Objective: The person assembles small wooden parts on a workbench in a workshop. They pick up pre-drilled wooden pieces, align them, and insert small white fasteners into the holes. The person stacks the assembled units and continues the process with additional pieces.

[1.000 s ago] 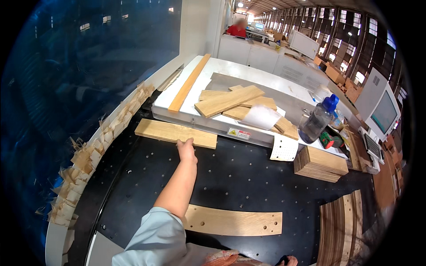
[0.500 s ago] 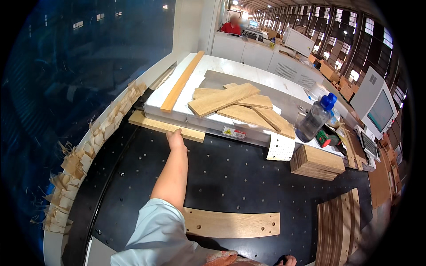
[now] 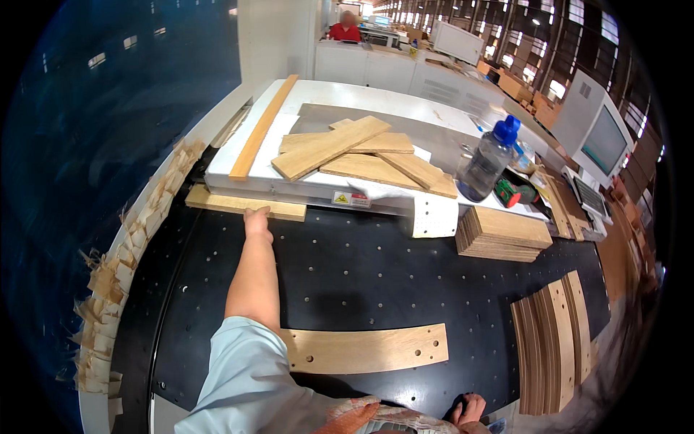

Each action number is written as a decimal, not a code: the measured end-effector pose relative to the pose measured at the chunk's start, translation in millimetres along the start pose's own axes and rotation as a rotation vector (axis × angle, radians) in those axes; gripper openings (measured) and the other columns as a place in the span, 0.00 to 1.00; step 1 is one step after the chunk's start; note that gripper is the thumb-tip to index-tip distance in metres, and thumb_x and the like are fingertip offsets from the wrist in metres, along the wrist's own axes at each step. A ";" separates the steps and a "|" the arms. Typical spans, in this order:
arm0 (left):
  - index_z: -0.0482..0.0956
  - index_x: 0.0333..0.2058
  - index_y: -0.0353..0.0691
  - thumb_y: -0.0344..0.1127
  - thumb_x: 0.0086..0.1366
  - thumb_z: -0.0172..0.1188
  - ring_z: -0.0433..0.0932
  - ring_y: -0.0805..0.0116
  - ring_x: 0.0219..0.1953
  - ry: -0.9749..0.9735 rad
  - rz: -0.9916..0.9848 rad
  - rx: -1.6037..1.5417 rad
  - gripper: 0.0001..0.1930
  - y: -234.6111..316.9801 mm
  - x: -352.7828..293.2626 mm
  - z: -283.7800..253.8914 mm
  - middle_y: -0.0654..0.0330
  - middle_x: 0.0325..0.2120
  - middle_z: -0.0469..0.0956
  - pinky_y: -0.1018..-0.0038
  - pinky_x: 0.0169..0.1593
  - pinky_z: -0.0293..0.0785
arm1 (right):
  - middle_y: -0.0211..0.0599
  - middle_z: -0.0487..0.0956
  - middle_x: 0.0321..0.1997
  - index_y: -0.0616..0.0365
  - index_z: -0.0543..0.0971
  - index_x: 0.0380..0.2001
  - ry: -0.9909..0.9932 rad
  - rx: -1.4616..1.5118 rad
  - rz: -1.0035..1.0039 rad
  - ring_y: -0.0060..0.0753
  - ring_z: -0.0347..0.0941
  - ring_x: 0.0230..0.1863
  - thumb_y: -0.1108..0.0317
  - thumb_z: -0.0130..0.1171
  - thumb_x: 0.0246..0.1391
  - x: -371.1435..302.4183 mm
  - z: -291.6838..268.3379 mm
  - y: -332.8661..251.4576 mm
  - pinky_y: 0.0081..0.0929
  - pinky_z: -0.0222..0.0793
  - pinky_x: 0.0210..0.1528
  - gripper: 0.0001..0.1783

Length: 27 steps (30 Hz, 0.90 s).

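My left hand (image 3: 258,223) reaches far forward, its fingers closed over the near edge of a long, narrow wooden board (image 3: 217,201). This board lies along the front of a white machine bed (image 3: 238,189). Close to my body, a curved wooden slat (image 3: 369,349) with drilled holes at its ends rests flat on the black perforated table (image 3: 347,289). At the lower edge my right hand (image 3: 471,409) shows only in part, fingers curled by the table's near side; what they hold, if anything, is hidden.
Loose wooden boards (image 3: 340,148) lie crossed on the bed, beside a blue-capped bottle (image 3: 486,163) and a green-red power tool (image 3: 515,192). Stacked boards (image 3: 502,235) and curved slats (image 3: 549,347) stand at right. Torn brown strips (image 3: 137,253) line the left. A person in red (image 3: 345,30) sits far back.
The whole view has shifted, so the table and bed appear further left and higher. More of my right hand shows at the lower edge. My left hand stays on the board.
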<state>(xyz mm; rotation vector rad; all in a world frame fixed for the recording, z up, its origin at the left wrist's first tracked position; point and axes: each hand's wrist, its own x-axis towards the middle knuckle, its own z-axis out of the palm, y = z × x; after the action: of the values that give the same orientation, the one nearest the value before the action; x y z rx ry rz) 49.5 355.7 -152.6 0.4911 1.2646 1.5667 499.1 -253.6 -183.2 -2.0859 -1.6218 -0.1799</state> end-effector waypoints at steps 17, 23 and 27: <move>0.61 0.58 0.44 0.26 0.56 0.58 0.69 0.78 0.44 -0.021 -0.052 0.047 0.30 4.4 15.6 -25.5 0.60 0.53 0.67 0.84 0.45 0.65 | 0.39 0.75 0.37 0.56 0.77 0.29 0.195 0.007 0.098 0.46 0.72 0.43 0.70 0.60 0.36 33.8 -20.7 -57.7 0.41 0.67 0.45 0.11; 0.59 0.62 0.37 0.27 0.61 0.54 0.68 0.76 0.49 -0.305 0.011 0.230 0.30 10.6 -35.7 -15.1 0.62 0.51 0.68 0.85 0.45 0.68 | 0.38 0.76 0.39 0.55 0.78 0.29 0.250 0.048 0.170 0.46 0.71 0.43 0.71 0.59 0.37 21.9 -21.5 -60.0 0.40 0.66 0.48 0.10; 0.61 0.61 0.34 0.29 0.60 0.57 0.70 0.68 0.45 -0.817 -0.105 0.508 0.30 -8.8 -66.2 -31.5 0.61 0.46 0.72 0.74 0.49 0.67 | 0.35 0.77 0.37 0.54 0.79 0.27 0.273 0.075 0.159 0.43 0.72 0.42 0.71 0.60 0.38 24.3 -20.2 -57.9 0.39 0.67 0.46 0.08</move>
<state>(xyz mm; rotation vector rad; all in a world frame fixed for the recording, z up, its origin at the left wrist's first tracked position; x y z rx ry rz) 54.6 282.1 -154.0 1.2174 0.9891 0.7797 455.5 -231.2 -139.1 -2.0223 -1.2782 -0.3288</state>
